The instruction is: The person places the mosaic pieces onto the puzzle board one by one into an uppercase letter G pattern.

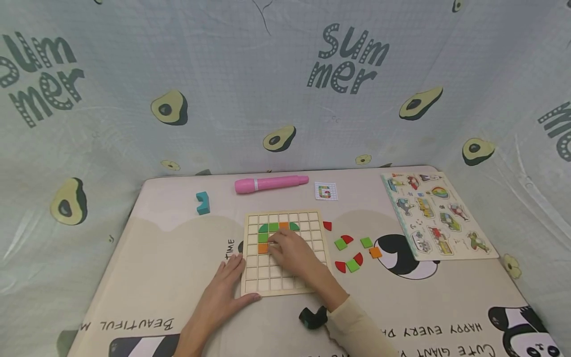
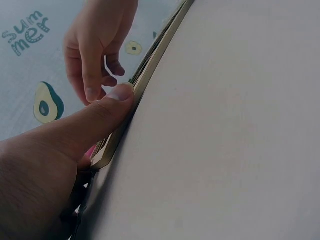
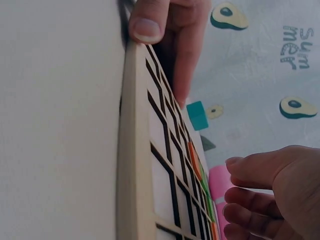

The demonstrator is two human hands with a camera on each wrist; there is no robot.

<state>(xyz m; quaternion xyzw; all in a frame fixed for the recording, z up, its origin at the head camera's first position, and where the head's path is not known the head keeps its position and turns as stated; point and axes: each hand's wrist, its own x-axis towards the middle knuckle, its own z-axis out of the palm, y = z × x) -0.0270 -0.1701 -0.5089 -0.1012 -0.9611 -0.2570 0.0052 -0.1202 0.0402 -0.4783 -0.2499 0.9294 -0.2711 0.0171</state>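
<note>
A wooden grid board [image 1: 267, 277] lies on the table in the head view. A few green tiles [image 1: 266, 228] and orange tiles [image 1: 263, 248] sit in its upper rows. My left hand [image 1: 225, 290] lies flat at the board's near left corner. Its thumb [image 2: 100, 117] presses along the board's edge [image 2: 150, 75]. My right hand [image 1: 292, 255] hovers over the board's middle, its loosely curled fingertips down at the coloured tiles. In the right wrist view my right hand's fingers [image 3: 260, 195] hold nothing that I can see beside the board [image 3: 135, 150].
Loose red, green and orange tiles [image 1: 352, 253] lie right of the board. Behind it lie a pink marker [image 1: 269, 183], a teal block [image 1: 202, 202] and a small pattern card [image 1: 325, 191]. A picture puzzle [image 1: 437, 215] lies far right. A black object [image 1: 312, 317] sits by my right sleeve.
</note>
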